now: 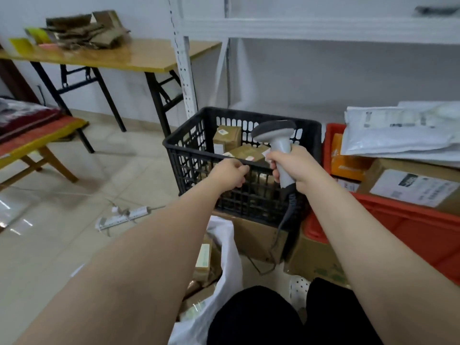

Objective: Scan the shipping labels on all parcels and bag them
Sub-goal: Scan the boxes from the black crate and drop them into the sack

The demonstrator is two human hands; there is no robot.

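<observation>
A black plastic crate (189,155) stands in front of me with brown cardboard parcels (227,138) inside, each with a label. My left hand (230,173) grips the crate's near rim. My right hand (291,168) holds a grey barcode scanner (276,135) by its handle, head over the crate; its cable hangs down. A white plastic bag (224,270) lies open by my knees with several labelled boxes inside.
An orange bin (410,227) on the right holds a large labelled box (413,185) and white mailer bags (398,135). Cardboard boxes sit under the crate. A power strip (122,216) lies on the tiled floor. A wooden folding table (119,56) and white shelving (323,28) stand behind.
</observation>
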